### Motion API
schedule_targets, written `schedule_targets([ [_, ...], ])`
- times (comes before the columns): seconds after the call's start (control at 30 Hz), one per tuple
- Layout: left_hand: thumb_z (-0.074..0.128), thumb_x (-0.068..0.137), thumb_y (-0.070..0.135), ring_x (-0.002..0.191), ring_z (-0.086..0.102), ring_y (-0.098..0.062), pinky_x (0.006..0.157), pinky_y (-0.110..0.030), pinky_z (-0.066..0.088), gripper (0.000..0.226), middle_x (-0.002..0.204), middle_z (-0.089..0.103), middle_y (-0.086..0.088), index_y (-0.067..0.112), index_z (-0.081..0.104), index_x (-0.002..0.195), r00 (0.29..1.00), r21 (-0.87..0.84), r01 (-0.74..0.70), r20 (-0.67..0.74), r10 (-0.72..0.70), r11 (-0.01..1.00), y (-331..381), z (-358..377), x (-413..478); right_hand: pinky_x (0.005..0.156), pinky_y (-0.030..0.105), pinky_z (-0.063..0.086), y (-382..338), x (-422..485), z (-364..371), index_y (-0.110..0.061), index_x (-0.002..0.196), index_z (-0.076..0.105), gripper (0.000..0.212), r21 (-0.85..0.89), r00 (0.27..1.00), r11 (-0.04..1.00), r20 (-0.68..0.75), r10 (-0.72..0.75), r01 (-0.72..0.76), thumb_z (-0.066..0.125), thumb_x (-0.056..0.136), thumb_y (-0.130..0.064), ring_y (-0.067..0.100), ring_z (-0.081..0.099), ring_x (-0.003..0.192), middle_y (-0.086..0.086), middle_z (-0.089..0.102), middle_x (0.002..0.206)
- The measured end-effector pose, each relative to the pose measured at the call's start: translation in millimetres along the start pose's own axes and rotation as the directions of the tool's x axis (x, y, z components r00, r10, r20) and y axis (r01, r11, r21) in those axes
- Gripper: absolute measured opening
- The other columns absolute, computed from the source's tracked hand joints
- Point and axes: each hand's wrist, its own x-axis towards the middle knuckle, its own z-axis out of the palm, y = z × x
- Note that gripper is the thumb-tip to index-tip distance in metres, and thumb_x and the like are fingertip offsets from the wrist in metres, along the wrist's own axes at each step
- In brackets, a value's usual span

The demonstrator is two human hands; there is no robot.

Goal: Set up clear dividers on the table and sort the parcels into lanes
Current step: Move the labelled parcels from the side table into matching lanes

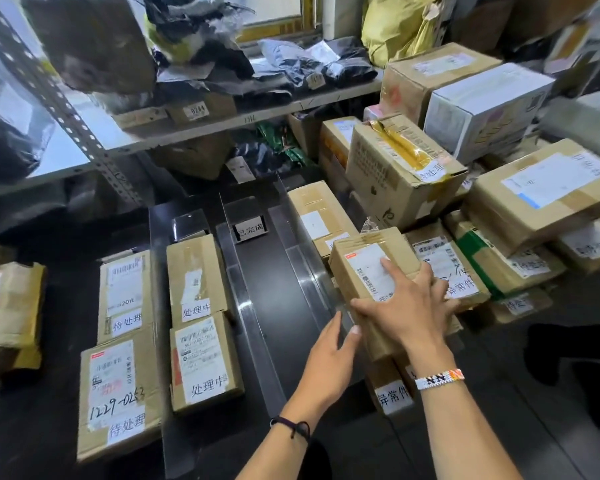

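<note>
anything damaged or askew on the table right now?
Yes. The big carton at right looks damaged: its yellow tape is peeled and crumpled along the top, and its front corner is torn open. The box under the right hand sits askew on other boxes, not in a lane.

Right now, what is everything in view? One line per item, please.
handled parcel: one, brown, right of the dividers.
lane parcels: four, brown, two in each left lane.
clear dividers: three visible, transparent, upright on the black table.
sign holder: one, clear, far end of the middle lane.
stacked cartons: many, brown, one white, right.
poly mailers: several, black and grey, on the metal shelf.
yellow bag: one, top.
left hand: at the handled parcel's near corner.
right hand: flat on its top.
</note>
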Motion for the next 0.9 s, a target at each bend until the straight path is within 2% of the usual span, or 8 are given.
schedule_targets([
  [0.1, 0.047, 0.105, 0.058, 0.153, 0.03, -0.004, 0.129, -0.037, 0.026, 0.065, 0.166, 0.035, 0.016, 0.034, 0.03, 0.163, 1.0, -0.025, 0.017, 0.008, -0.017, 1.0, -5.6, 1.6, -1.7, 0.109, 0.057, 0.029, 0.7, 6.6, 4.7, -0.048, 0.157, 0.028, 0.104, -0.066, 1.0, 0.998, -0.009, -0.003, 0.002, 0.066, 0.067, -0.087, 0.044, 0.026, 0.143, 0.019, 0.015, 0.165],
  [0.23, 0.045, 0.107, 0.056, 0.15, 0.034, 0.001, 0.125, -0.028, 0.027, 0.059, 0.162, 0.039, 0.021, 0.037, 0.033, 0.162, 0.999, -0.033, 0.019, 0.034, -0.018, 0.999, -3.8, 2.8, -0.2, 0.115, 0.062, 0.026, -2.8, 10.4, 22.7, -0.047, 0.159, 0.024, 0.109, -0.047, 0.999, 0.999, 0.043, -0.025, 0.027, 0.062, 0.068, -0.091, 0.046, 0.021, 0.147, 0.019, 0.011, 0.167],
  [0.3, 0.045, 0.107, 0.055, 0.147, 0.036, 0.003, 0.122, -0.023, 0.029, 0.056, 0.16, 0.042, 0.022, 0.038, 0.036, 0.16, 0.999, -0.043, 0.01, 0.041, -0.008, 0.999, -3.2, 2.4, 1.0, 0.119, 0.064, 0.02, -6.0, 9.6, 36.7, -0.045, 0.162, 0.016, 0.109, -0.057, 0.997, 0.997, 0.053, -0.052, 0.055, 0.054, 0.072, -0.095, 0.045, 0.011, 0.153, 0.019, 0.002, 0.169],
  [0.4, 0.043, 0.106, 0.06, 0.149, 0.034, 0.001, 0.124, -0.026, 0.027, 0.062, 0.163, 0.038, 0.021, 0.037, 0.032, 0.162, 0.999, -0.02, 0.003, 0.049, -0.002, 1.0, -5.9, 1.4, 2.4, 0.123, 0.065, 0.007, -5.5, 9.3, 54.9, -0.045, 0.164, 0.004, 0.107, -0.072, 0.996, 0.993, 0.017, -0.093, 0.094, 0.034, 0.077, -0.098, 0.041, -0.009, 0.157, 0.018, -0.015, 0.17],
  [0.47, 0.042, 0.105, 0.063, 0.148, 0.034, 0.002, 0.121, -0.024, 0.028, 0.063, 0.16, 0.038, 0.025, 0.039, 0.032, 0.162, 0.998, -0.021, 0.006, 0.064, -0.005, 1.0, -6.8, 0.8, 3.3, 0.123, 0.066, 0.003, -4.0, 11.3, 62.1, -0.044, 0.164, 0.001, 0.107, -0.077, 0.995, 0.992, -0.003, -0.101, 0.1, 0.029, 0.077, -0.099, 0.04, -0.016, 0.156, 0.018, -0.02, 0.169],
  [0.67, 0.043, 0.106, 0.06, 0.119, 0.04, 0.027, 0.097, -0.001, 0.029, 0.048, 0.141, 0.043, 0.038, 0.049, 0.04, 0.152, 0.998, -0.017, 0.005, 0.062, -0.004, 1.0, -1.1, -7.2, 10.3, 0.122, 0.068, 0.001, -9.7, 19.3, 63.2, -0.043, 0.164, 0.005, 0.11, -0.063, 0.996, 0.994, -0.017, -0.09, 0.088, 0.031, 0.074, -0.1, 0.04, -0.015, 0.157, 0.017, -0.017, 0.17],
  [0.8, 0.043, 0.106, 0.059, 0.136, 0.039, 0.011, 0.107, -0.01, 0.029, 0.055, 0.152, 0.044, 0.029, 0.04, 0.04, 0.158, 0.997, -0.043, 0.013, 0.07, -0.01, 0.999, -1.8, -9.0, 10.3, 0.122, 0.068, 0.001, -10.9, 17.0, 59.6, -0.042, 0.163, 0.012, 0.108, -0.028, 0.997, 0.996, -0.01, -0.082, 0.082, 0.036, 0.075, -0.099, 0.037, -0.016, 0.158, 0.017, -0.014, 0.171],
  [0.9, 0.042, 0.106, 0.06, 0.133, 0.038, 0.014, 0.099, -0.002, 0.027, 0.055, 0.147, 0.042, 0.032, 0.042, 0.039, 0.157, 0.997, -0.034, -0.008, 0.073, 0.011, 0.999, 0.4, -11.7, 9.9, 0.122, 0.068, 0.001, -13.4, 14.1, 55.1, -0.04, 0.164, 0.015, 0.107, -0.006, 0.997, 0.997, -0.017, -0.08, 0.08, 0.038, 0.076, -0.098, 0.035, -0.015, 0.159, 0.015, -0.011, 0.173],
])
